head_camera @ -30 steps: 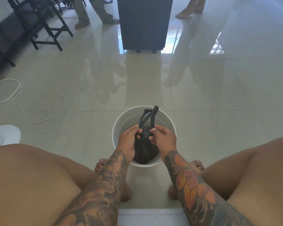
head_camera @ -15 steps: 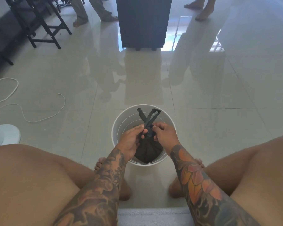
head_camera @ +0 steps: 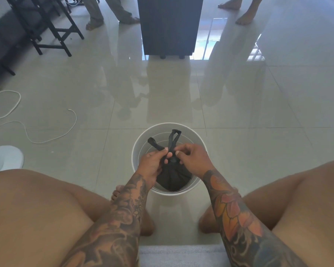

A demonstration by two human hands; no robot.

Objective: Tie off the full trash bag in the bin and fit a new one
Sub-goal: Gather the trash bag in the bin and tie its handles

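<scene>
A white round bin [head_camera: 199,143] stands on the floor between my knees. Inside it sits a full black trash bag [head_camera: 173,179], gathered at its neck. Two black bag handles [head_camera: 172,142] stick up from a knot above the bag, one leaning left and one upright. My left hand [head_camera: 152,163] pinches the left handle at the knot. My right hand [head_camera: 193,158] pinches the upright handle just above the knot. Both hands hover over the bin's near half. No new bag is in view.
A dark cabinet [head_camera: 170,26] stands ahead on the glossy tile floor. Black chair legs [head_camera: 52,33] fill the upper left. A white cord [head_camera: 46,139] and a white device [head_camera: 5,158] lie at left. Two people's feet [head_camera: 243,18] stand at the far edge.
The two handles were held together upright; now they are spread apart, one leaning left. My hands have shifted slightly and closed tighter at the knot.
</scene>
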